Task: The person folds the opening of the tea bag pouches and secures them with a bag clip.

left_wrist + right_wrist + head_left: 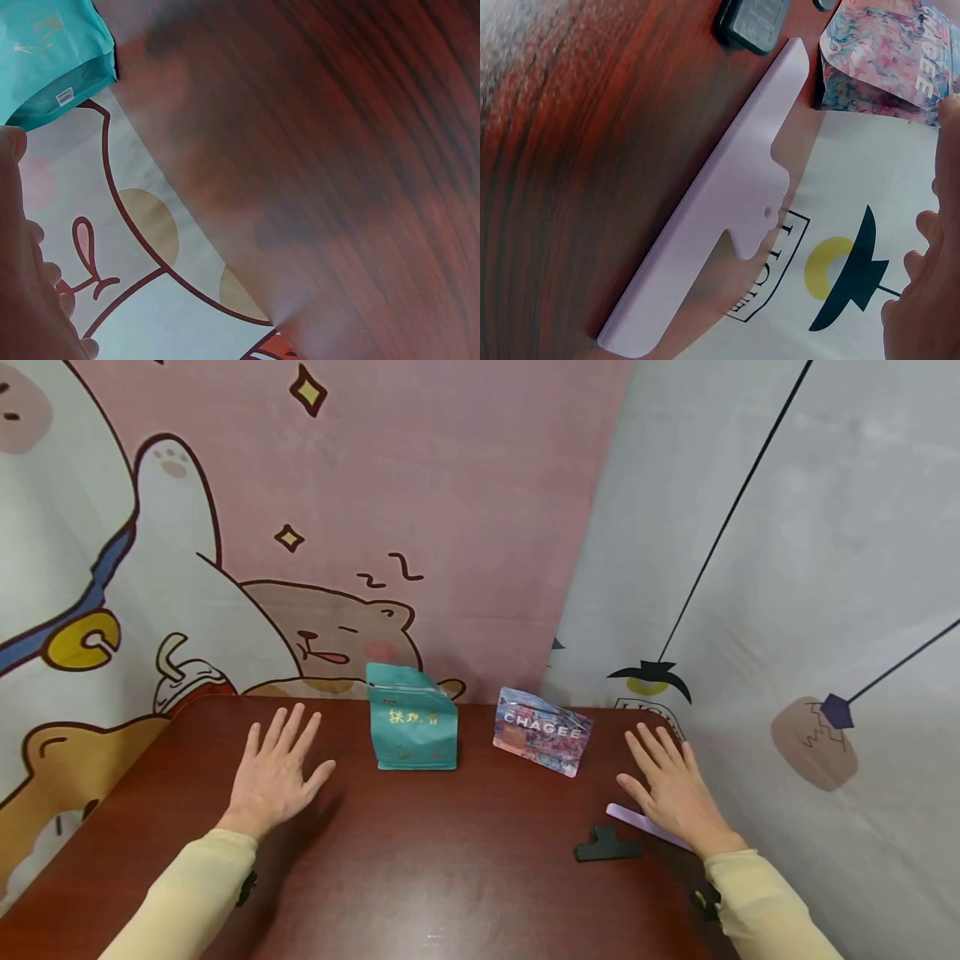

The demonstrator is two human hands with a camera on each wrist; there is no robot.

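Observation:
My left hand (273,777), fingers straight and spread, hovers over the left part of the table, holding nothing. To its right a teal pouch (414,731) with gold characters stands upright; the left wrist view shows the pouch (56,60) beyond the thumb. On the right side my right hand (671,789) is likewise spread, with nothing in it. It overlaps a lilac sealing clip (637,820) in the head view; the right wrist view shows this long clip (712,210) whole on the table. Nearby lies a black clip (607,845). A pink-blue pouch (542,731) marked CHAGEE stands left of this hand.
The dark red-brown wooden table (420,868) ends at the back against a pink cartoon-printed curtain (480,510). A pale grey printed curtain (840,568) runs along the right side. Both sleeves are pale yellow, with a dark device at each wrist.

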